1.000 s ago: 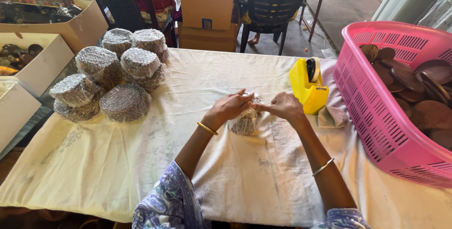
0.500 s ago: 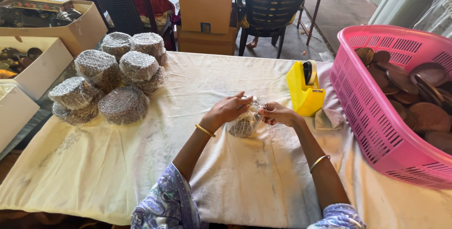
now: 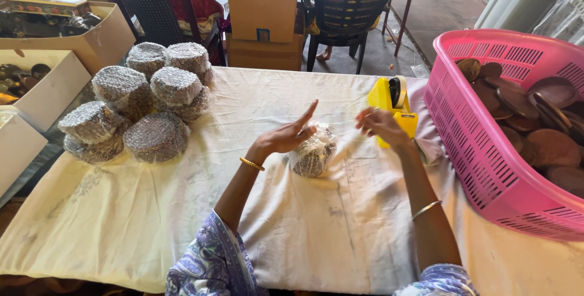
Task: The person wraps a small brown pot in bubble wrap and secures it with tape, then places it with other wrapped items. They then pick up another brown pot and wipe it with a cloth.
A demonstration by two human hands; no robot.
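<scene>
A round bundle wrapped in clear bubble wrap stands on edge on the cream cloth in front of me. My left hand rests against its left side, fingers stretched out and apart. To the right, my right hand is at the front of a yellow tape dispenser, with its fingers pinched together on the tape end. The tape itself is barely visible.
Several wrapped round bundles are stacked at the left of the table. A pink plastic basket of brown round discs stands at the right. Cardboard boxes and a black chair are behind the table, and white boxes sit at the far left.
Both hands were closed around the wrapped bundle. Now my right hand has moved right to the tape dispenser, and my left hand has opened its fingers against the bundle.
</scene>
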